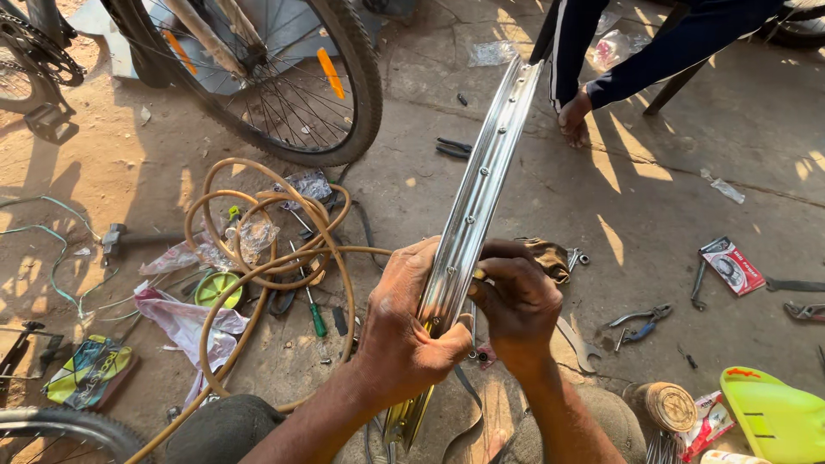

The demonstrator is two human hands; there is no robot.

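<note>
A bare, shiny metal bicycle wheel rim [468, 215] with spoke holes along its channel runs from the bottom centre of the frame up toward the upper middle, tilted edge-on so that its inner channel faces the viewer. The left hand [404, 322] wraps around the rim's left wall near the lower centre, fingers closed about it, seemingly to steady it. The right hand [516, 301] meets it from the right, thumb and fingertips pressed together on the rim's edge, pinching something small there that cannot be made out. To the left, a coiled tan rubber hose [258, 258] lies on the dusty concrete ground [533, 189] among a green-handled screwdriver [314, 314] and a round green tin lid [216, 288]. Blue-handled pliers [640, 320] lie at the right. A spoked bicycle wheel with a black tyre [292, 77] stands at upper left. At the top right, another person's hand [574, 116] hangs from a dark blue sleeve.
</note>
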